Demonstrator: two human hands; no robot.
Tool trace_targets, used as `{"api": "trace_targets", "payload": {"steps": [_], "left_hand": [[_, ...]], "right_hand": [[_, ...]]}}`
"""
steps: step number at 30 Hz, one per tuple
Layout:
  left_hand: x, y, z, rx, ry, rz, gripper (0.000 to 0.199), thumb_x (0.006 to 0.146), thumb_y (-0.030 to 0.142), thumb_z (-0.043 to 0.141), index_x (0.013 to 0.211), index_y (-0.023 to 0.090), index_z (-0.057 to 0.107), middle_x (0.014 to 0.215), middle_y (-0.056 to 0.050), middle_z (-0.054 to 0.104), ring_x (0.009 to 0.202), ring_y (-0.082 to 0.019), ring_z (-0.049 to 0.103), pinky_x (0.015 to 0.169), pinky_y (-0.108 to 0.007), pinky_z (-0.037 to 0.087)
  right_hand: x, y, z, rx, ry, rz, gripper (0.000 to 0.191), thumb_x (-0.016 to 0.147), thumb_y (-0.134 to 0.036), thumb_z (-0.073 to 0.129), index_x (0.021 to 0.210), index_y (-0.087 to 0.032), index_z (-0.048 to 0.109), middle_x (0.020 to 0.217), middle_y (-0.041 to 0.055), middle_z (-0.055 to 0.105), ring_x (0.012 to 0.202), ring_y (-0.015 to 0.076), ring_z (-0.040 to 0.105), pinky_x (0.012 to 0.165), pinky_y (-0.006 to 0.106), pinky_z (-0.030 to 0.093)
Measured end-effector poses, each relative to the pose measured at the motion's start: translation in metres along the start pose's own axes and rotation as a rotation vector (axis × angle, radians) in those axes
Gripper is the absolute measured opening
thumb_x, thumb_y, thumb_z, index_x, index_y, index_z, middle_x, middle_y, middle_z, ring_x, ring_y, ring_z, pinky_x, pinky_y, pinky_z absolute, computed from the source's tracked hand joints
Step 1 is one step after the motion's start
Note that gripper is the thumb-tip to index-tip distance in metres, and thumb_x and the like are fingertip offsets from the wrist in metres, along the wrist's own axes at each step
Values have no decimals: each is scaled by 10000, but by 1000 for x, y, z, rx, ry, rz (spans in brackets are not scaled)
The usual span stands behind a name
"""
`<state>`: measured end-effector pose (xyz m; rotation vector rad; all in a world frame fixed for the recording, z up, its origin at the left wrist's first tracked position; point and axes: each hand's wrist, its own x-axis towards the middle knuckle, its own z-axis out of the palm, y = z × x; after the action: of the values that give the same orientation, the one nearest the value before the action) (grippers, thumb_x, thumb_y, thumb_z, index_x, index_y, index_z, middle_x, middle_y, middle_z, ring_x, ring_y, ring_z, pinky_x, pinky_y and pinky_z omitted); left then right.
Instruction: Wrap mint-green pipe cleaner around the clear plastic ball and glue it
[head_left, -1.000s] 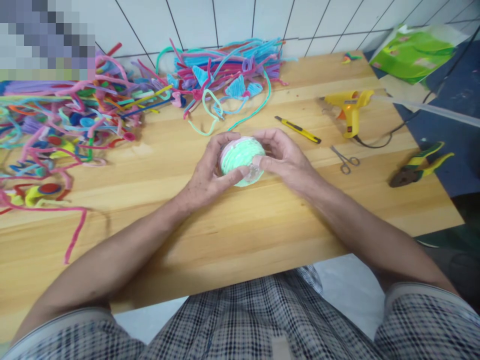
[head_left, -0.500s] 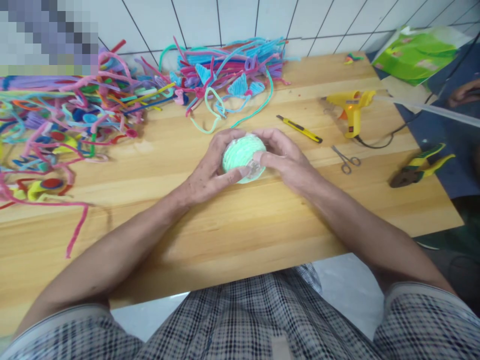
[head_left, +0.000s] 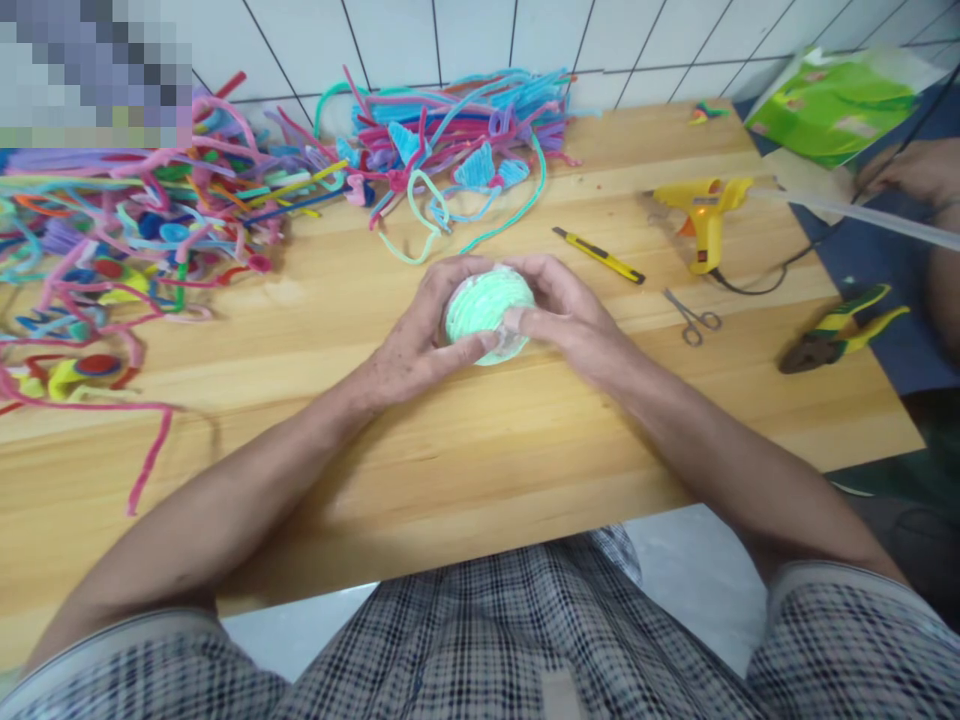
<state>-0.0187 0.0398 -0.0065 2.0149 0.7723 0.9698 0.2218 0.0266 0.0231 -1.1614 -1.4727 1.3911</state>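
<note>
A mint-green ball (head_left: 487, 305), with coiled fuzzy strands over its surface, is held between my two hands above the wooden table. My left hand (head_left: 442, 330) wraps its left side, the thumb lying along the near edge. Around the right side curls my right hand (head_left: 566, 305), its thumb pressing on a pale, shiny patch near the front. The fingers behind the ball are partly hidden. A yellow utility knife (head_left: 600, 256) lies just beyond my right hand, and small scissors (head_left: 691, 318) rest farther right.
Colourful pipe cleaners (head_left: 150, 230) are heaped along the left and back. On the right are a yellow glue gun (head_left: 701, 215) with a cord, yellow-green pliers (head_left: 832, 335) and a green packet (head_left: 836, 105). Another person's hand (head_left: 915, 175) shows at the right edge.
Both my hands keep their hold on the ball, with barely any shift. The other person's hand at the right edge has come farther into view, near the cord.
</note>
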Motion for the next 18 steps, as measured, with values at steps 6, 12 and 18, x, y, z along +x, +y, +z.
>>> {"api": "trace_targets", "payload": {"steps": [6, 12, 18], "left_hand": [[0, -2, 0, -10, 16, 8, 702, 1007, 652, 788, 1587, 356, 527, 1599, -100, 607, 1511, -368, 610, 1352, -594, 504], [1, 1, 0, -4, 16, -5, 713, 1000, 673, 788, 1584, 351, 533, 1598, -101, 617, 1519, -368, 606, 1349, -590, 505], [2, 1, -2, 11, -25, -11, 752, 1003, 711, 762, 1598, 337, 497, 1631, -116, 585, 1565, -361, 550, 1368, -602, 472]], "right_hand": [[-1, -1, 3, -23, 26, -9, 514, 817, -407, 860, 1286, -337, 664, 1417, 51, 762, 1413, 353, 681, 1287, 604, 544], [-6, -6, 5, -16, 11, 11, 511, 853, -422, 839, 1321, -331, 657, 1437, 47, 741, 1457, 355, 648, 1283, 599, 547], [-4, -7, 6, -46, 51, 26, 468, 836, -334, 831, 1279, -344, 680, 1383, 42, 753, 1454, 371, 652, 1286, 618, 546]]}}
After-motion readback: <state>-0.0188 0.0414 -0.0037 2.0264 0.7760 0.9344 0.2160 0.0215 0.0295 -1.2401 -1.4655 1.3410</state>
